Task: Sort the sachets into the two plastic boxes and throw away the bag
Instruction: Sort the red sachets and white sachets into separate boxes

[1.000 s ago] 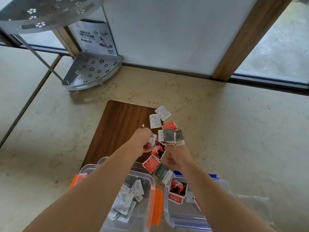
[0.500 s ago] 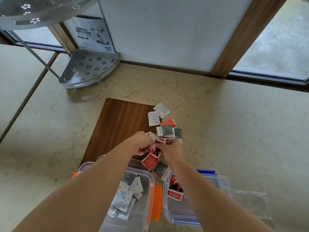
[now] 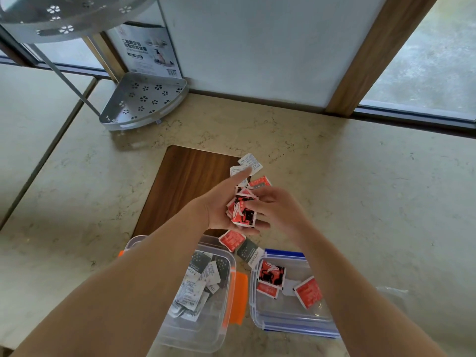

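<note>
My left hand is turned palm up with its index finger stretched out, cradling a stack of red sachets. My right hand pinches the same stack from the right. Loose sachets lie on the counter: white ones beyond the hands, a red one and a grey one in front. The orange-clipped box holds grey and white sachets. The blue-clipped box holds red ones. The clear bag lies crumpled at the right of that box.
A wooden board is set into the marble counter. A perforated metal corner shelf stands at the back left with a printed card behind it. A wall and windows run along the back.
My left hand turned palm up and gathered red sachets into a stack. My right hand came in from the right to grip it. Fewer sachets lie loose on the counter.
</note>
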